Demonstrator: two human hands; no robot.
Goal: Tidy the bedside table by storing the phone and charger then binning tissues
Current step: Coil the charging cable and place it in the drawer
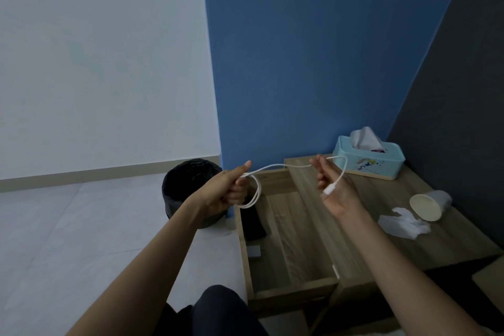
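A white charger cable (275,166) stretches between my two hands above the open drawer (283,240). My left hand (229,191) is closed on a coiled loop of the cable. My right hand (334,188) holds the other stretch between thumb and fingers, and the white plug end hangs across its palm. A dark phone (253,224) lies in the drawer's far left corner, with a small white block (254,251) in front of it. Crumpled white tissues (403,224) lie on the wooden bedside table (436,243). A black bin (191,191) stands on the floor to the left.
A light-blue tissue box (368,161) stands at the back of the table with a tissue sticking out. A white paper cup (428,206) lies on its side next to the crumpled tissues. A dark wall borders the table on the right; my knee (223,311) shows below.
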